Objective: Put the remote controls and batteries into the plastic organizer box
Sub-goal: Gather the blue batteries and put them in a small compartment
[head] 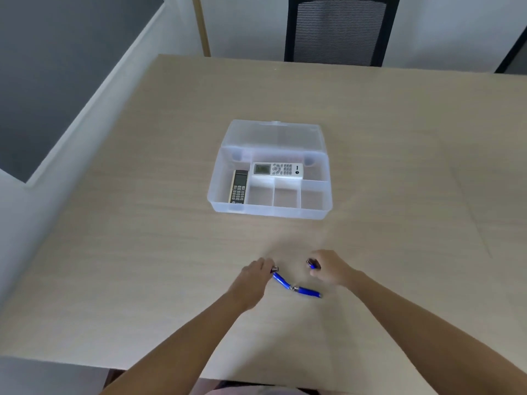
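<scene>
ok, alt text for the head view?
Two bare hands, left and right, pick up blue batteries from a wooden table, two of them lying loose between the hands. Behind them an open clear organizer box holds a white remote and a dark remote; its three small front compartments are empty.

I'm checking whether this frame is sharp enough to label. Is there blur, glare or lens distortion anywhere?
Head view: soft overall; left hand and right hand are motion-blurred around the blue batteries; a pale smear lies above them; table edges bow from the wide lens; light is even, without hard glare; remotes in the organizer box stay legible.
</scene>
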`<state>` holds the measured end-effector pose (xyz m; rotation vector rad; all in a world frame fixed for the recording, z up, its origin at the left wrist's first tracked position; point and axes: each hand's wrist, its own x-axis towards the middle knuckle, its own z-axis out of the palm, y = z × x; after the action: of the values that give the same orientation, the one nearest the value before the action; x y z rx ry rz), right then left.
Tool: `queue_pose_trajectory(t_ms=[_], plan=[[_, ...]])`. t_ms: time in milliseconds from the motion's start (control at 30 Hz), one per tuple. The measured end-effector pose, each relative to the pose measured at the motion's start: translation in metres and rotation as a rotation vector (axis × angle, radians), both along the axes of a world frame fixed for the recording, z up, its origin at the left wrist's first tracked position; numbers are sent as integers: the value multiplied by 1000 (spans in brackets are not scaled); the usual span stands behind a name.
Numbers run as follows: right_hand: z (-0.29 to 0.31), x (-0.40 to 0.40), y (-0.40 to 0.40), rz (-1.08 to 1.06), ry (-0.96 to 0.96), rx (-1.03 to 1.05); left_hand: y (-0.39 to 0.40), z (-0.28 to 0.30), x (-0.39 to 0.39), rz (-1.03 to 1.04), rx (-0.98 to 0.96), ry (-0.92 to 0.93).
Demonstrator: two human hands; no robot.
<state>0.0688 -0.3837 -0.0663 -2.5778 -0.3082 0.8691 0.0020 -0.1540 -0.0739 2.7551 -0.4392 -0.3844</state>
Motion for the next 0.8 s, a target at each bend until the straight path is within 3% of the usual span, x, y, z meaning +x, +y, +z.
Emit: queue_pose_trajectory(t_ms=[133, 300, 400, 500, 567, 633, 700, 800], plan=[[13, -25, -17, 36, 35, -43, -19, 1, 15, -199, 149, 123], [28, 36, 8, 96, 36, 14, 4, -1, 88, -155, 217, -46], [33, 36, 20, 238, 51, -48, 1, 16, 95, -17, 79, 13], [28, 27, 28, 317, 9, -118, 0, 37, 114, 230, -103, -90], [-15, 71, 23, 294, 89, -82, -2, 25, 184, 436, -281, 7], [-9, 68, 23, 303, 67, -88, -1, 36, 199, 523, -419, 44], [1, 79, 19, 152, -1, 20, -4, 46, 210, 576, -557, 43], [30, 117, 10, -239, -138, 204, -4, 50, 211, 631, -735, 66]])
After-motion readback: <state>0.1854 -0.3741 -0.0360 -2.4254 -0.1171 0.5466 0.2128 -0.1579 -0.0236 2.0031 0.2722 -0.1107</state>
